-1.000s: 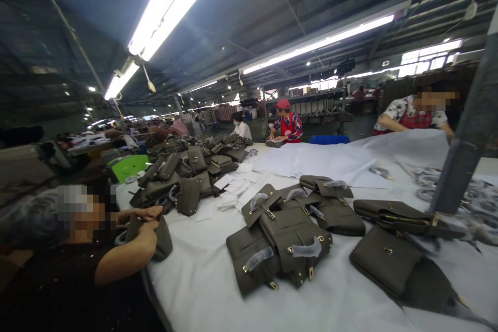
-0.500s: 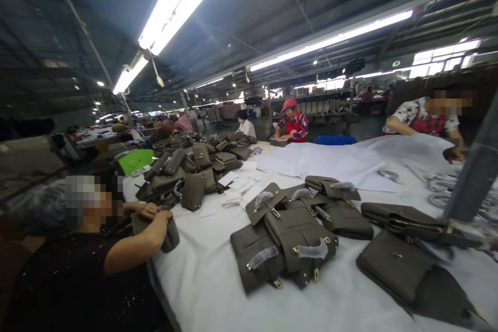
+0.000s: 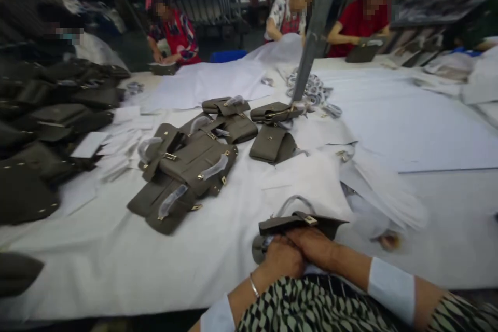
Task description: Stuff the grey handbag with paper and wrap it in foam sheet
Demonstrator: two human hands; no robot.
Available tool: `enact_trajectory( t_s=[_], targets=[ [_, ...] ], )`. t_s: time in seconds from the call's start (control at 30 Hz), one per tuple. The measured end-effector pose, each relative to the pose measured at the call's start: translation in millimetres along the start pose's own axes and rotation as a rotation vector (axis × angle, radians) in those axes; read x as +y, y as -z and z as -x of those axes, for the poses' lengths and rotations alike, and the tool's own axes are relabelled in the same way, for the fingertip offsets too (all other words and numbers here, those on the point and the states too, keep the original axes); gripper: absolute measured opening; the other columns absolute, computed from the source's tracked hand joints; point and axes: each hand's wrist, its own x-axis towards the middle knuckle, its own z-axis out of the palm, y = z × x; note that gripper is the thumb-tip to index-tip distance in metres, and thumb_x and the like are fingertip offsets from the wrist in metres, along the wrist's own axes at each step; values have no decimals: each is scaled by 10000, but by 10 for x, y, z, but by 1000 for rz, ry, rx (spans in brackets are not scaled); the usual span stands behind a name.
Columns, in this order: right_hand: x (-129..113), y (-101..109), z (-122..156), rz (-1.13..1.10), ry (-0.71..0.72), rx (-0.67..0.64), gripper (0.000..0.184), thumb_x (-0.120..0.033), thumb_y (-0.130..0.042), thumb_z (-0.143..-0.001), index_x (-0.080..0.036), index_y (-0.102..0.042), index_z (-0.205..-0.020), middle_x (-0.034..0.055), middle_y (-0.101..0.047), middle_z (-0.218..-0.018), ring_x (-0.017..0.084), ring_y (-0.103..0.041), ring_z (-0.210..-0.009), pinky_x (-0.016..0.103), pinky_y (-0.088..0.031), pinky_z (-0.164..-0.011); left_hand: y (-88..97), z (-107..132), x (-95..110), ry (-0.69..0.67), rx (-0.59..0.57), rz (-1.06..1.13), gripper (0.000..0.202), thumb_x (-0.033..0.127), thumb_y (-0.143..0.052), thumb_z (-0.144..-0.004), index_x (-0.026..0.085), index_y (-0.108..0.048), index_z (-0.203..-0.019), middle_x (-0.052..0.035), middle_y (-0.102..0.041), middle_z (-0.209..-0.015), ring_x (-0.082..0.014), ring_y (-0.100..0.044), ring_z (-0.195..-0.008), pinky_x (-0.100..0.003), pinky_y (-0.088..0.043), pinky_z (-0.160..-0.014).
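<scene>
The person's left hand (image 3: 286, 257) and right hand (image 3: 315, 245) reach under the flap of one dark olive, leather-like handbag (image 3: 298, 220) near the front edge of one white-covered table (image 3: 210, 270); their fingers are hidden, so their grip cannot be told. Two similar olive handbags (image 3: 266, 143) lie near one grey metal post (image 3: 313, 36).

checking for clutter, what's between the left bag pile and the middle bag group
Scattered white sheets lie between the left bag pile and the middle bag group, as the head view shows.
</scene>
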Motion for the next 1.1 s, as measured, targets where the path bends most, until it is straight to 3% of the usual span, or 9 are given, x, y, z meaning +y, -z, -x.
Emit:
enact_trajectory(
  t_s=[0.07,0.17,0.33,0.43,0.53,0.67,0.77,0.93,1.1],
  targets=[
    [39,43,108,52,55,104,350,-103,-464,-831,-196,-644,-1116,75,-681,-1111,233,-631,-1007,385,-520,-899,46,-3,-47,11,48,-3,389,395,-529,-868,95,-645,-1087,-204,-662,-1047,-344,-577,-1032,-509,-442,-911],
    [128,230,184,172,125,441,426,-58,-405,-824,-170,-598,-1188,103,-635,-1197,246,-574,-1116,430,-474,-974,185,-18,-125,26,125,-27,366,413,-533,-862,104,-663,-1009,-182,-681,-958,-331,-594,-960,-491,-438,-883],
    [341,618,86,263,-50,726,520,-116,-480,-855,-202,-426,-1365,118,-529,-1316,266,-477,-1230,464,-418,-1030,477,-174,-241,21,128,-11,271,384,-561,-855,151,-687,-911,-143,-701,-907,-304,-619,-923,-431,-426,-863],
    [525,745,-196,183,-178,529,617,-201,-571,-824,-146,-357,-1400,148,-512,-1332,295,-470,-1225,487,-418,-1023,682,-350,-467,15,40,30,260,413,-583,-834,191,-699,-901,-101,-714,-909,-277,-636,-904,-394,-426,-858],
    [668,723,-489,94,-218,306,536,-222,-592,-815,-118,-451,-1321,149,-599,-1213,290,-535,-1122,472,-456,-963,855,-565,-783,92,-44,83,239,428,-597,-806,228,-708,-878,-74,-717,-910,-266,-646,-879,-354,-443,-776],
    [634,560,-579,74,-93,313,311,-244,-488,-907,-162,-567,-1196,125,-604,-1201,255,-524,-1114,441,-413,-983,934,-805,-1148,222,-122,167,199,387,-653,-737,198,-714,-752,-70,-695,-753,-242,-631,-716,-306,-419,-617],
    [582,492,-494,37,30,98,354,-340,-528,-906,-193,-556,-1227,102,-616,-1161,244,-537,-1060,416,-425,-935,863,-871,-1296,232,-158,283,155,337,-667,-705,189,-698,-675,-22,-652,-640,-177,-583,-620,-260,-379,-557],
    [695,626,-613,84,56,-10,696,-573,-661,-766,-162,-506,-1306,132,-575,-1173,296,-490,-1074,452,-376,-948,776,-686,-1356,275,-79,471,280,430,-572,-802,171,-674,-830,-10,-669,-743,-151,-580,-668,-240,-410,-592],
    [790,619,-781,13,156,-150,574,-614,-667,-739,-158,-639,-1086,92,-606,-966,254,-524,-915,386,-419,-838,880,-189,-1212,205,187,757,342,474,-552,-858,186,-618,-1031,-30,-653,-906,-168,-584,-833,-265,-451,-743]
  ],
)
